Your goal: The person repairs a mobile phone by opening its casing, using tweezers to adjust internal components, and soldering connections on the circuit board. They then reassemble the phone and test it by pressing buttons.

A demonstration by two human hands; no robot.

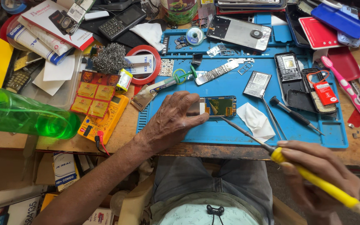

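Yellow-handled soldering iron [313,177] clenched in your right hand [317,175], left hand [171,118] pinning the phone circuit board [218,106]: its hot tip could slip and scorch the nearby tissue [253,121].

The person wore a pale mint-green shirt [196,214] with small dark specks, grey-blue jeans [213,177], bare forearms with no sleeves showing, and a black cord [216,209] hanging at the chest.
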